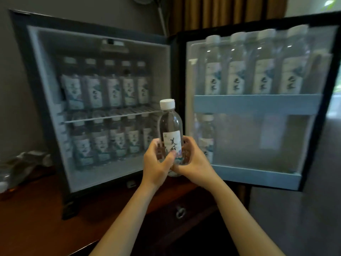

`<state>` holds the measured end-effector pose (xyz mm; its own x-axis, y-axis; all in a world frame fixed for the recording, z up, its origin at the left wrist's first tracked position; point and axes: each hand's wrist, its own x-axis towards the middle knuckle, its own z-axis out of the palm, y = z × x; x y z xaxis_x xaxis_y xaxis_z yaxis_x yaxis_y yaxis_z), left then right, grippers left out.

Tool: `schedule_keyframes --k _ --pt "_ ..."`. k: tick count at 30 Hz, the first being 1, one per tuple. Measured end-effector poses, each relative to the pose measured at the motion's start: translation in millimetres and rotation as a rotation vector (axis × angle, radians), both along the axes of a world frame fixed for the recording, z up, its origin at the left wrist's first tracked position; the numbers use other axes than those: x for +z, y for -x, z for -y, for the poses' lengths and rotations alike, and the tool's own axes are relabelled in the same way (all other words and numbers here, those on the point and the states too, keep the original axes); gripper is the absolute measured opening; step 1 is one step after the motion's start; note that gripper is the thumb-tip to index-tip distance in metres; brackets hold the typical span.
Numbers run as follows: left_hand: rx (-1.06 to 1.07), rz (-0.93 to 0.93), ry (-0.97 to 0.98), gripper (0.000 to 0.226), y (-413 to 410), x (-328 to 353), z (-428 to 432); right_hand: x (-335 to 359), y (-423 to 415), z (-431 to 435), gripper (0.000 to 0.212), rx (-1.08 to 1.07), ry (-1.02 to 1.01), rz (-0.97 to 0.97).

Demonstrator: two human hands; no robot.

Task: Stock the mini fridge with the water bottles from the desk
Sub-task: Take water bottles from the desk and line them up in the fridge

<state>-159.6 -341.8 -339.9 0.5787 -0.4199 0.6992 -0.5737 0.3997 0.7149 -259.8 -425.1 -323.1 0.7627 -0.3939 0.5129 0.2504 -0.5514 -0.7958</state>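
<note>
While both my hands close around its lower half, the bottle [170, 133] stands upright in the air before the open fridge [103, 100], between cabinet and door [258, 104]. My left hand [156, 163] wraps it from the left, thumb across the label; my right hand [193, 161] cups it from the right, each grip closed on it. Both cabinet shelves hold bottle rows; the top door shelf holds four, the bottom one. The fridge sits on the worktop [36, 228].
</note>
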Motion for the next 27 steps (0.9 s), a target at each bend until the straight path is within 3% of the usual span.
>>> schedule_keyframes --k 10,12,20,27 --pt "-0.215 0.183 -0.116 0.048 69.9 12.1 91.2 1.8 88.0 84.8 0.065 -0.298 0.124 0.011" --pt "-0.162 0.248 -0.129 0.059 70.5 11.1 97.8 1.7 90.1 92.7 0.063 -0.324 0.147 -0.001" --pt "0.063 0.417 -0.165 0.064 65.9 14.1 103.5 -7.2 77.9 107.2 0.058 -0.340 0.025 -0.040" --pt "0.158 0.479 -0.185 0.066 59.1 5.7 101.5 -8.6 73.9 112.6 0.062 -0.380 0.106 -0.191"
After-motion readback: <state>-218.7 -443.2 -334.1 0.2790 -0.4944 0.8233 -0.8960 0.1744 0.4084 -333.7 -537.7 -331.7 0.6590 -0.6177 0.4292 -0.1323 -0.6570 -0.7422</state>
